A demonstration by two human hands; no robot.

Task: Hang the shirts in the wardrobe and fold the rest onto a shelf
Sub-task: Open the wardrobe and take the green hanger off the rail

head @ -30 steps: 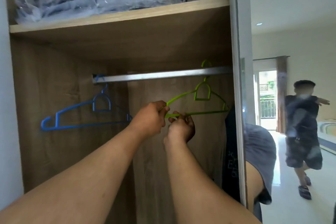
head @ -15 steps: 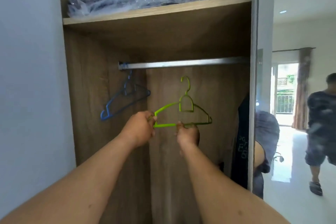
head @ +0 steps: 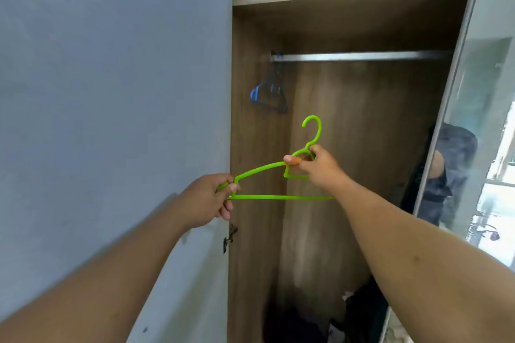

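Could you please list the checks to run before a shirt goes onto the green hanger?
1. Green hanger off the rail: ok.
2. Left hand grip on the hanger's end: ok.
3. Right hand grip by the hook base: ok.
4. Hanger bare, ready for a shirt: ok.
5. Shirt within reach: cannot tell, none in view.
6. Rail space free beside the blue hanger: ok.

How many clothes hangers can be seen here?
2. A green hanger is held by both hands, off the rail. A blue hanger hangs at the rail's left end. Others may be hidden out of view.
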